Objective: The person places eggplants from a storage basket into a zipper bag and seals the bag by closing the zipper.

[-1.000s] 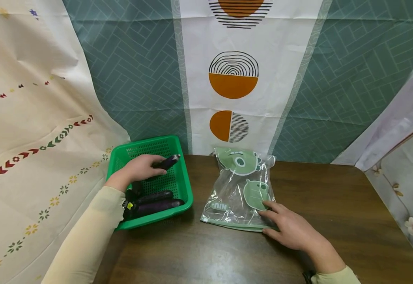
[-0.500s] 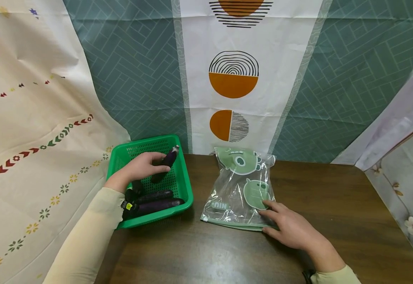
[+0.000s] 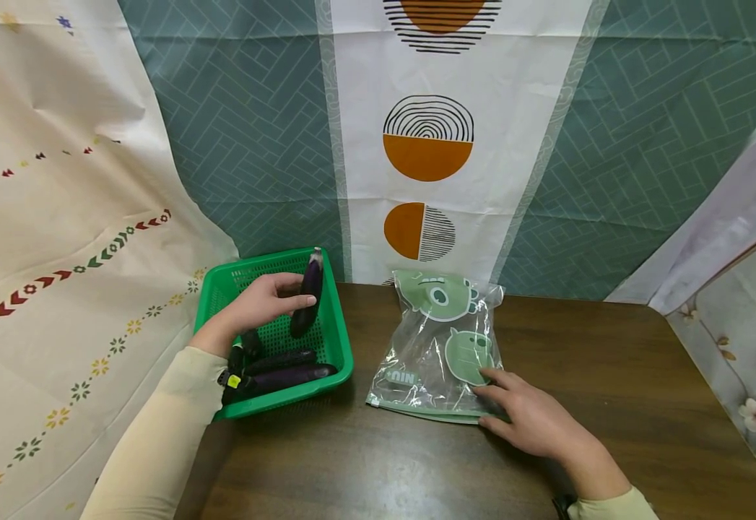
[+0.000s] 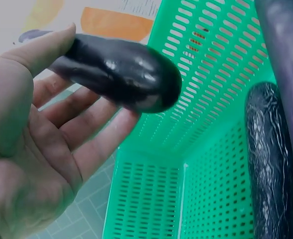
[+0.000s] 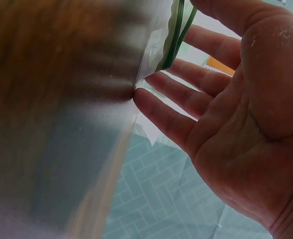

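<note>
My left hand (image 3: 259,300) pinches a dark purple eggplant (image 3: 307,300) between thumb and fingers, over the right part of a green slotted basket (image 3: 345,339). In the left wrist view, the held eggplant (image 4: 121,69) shows its glossy rounded end, and the thumb lies across its narrower part. Inside the basket lie a longer purple eggplant (image 3: 293,377) and a dark wrinkled long vegetable (image 3: 296,357). My right hand (image 3: 533,415), fingers spread and relaxed, rests at the lower right corner of a clear zip bag (image 3: 419,361) with green cartoon prints, by its green zip edge.
Brown wooden table (image 3: 365,469) lies under the basket and bag. A patterned green and white cloth (image 3: 410,144) hangs behind, and a cream cloth (image 3: 92,253) borders the left. More dark vegetables (image 3: 250,343) lie partly behind my left wrist.
The eggplant in my left hand has turned from slanting rightward to nearly upright, its stem end swinging toward the back. My right hand and the bag stay in place.
</note>
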Tool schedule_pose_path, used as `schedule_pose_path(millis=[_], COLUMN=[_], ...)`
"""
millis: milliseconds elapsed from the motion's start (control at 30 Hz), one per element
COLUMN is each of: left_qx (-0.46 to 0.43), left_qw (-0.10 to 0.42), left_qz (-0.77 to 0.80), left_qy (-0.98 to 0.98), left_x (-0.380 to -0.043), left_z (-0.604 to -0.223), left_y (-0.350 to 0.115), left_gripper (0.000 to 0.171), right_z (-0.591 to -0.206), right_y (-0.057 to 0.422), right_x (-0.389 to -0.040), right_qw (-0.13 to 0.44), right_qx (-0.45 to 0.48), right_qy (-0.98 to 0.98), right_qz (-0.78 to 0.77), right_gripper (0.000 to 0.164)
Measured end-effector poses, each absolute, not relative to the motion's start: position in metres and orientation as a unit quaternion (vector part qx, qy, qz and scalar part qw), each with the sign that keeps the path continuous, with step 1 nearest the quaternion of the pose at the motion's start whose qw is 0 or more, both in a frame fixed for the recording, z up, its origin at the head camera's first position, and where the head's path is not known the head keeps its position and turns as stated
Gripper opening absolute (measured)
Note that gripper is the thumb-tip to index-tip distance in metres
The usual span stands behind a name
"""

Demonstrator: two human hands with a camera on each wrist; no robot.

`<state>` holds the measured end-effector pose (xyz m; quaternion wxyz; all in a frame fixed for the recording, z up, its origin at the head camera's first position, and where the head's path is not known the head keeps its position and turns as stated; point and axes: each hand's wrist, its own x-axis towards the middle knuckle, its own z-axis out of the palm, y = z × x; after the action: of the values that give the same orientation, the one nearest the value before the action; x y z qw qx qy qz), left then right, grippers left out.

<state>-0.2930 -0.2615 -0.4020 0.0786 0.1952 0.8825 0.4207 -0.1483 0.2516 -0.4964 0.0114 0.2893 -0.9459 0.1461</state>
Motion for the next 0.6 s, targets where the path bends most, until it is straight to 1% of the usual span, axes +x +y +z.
schedule_pose_path(millis=[200, 467, 600], left_qx=[0.185, 0.174, 0.181], left_qw=[0.091, 0.085, 0.089], left_qz=[0.467, 0.533, 0.569], left_qy=[0.860, 0.823, 0.797], left_x=[-0.290, -0.283, -0.281], left_z=[-0.401, -0.394, -0.392], left_y=[-0.260, -0.259, -0.257], left_gripper=[0.048, 0.047, 0.043], right_z=[-0.495, -0.495, -0.494], right_y=[0.251, 0.251, 0.251], right_x=[-0.148, -0.149, -0.149], right_qw=[0.008, -0.004, -0.006], right_qx=[0.287, 0.280, 0.279], right_qy=[-0.947, -0.948, -0.949], right_qz=[0.146, 0.148, 0.149], right_gripper=[0.047, 0.047, 0.047])
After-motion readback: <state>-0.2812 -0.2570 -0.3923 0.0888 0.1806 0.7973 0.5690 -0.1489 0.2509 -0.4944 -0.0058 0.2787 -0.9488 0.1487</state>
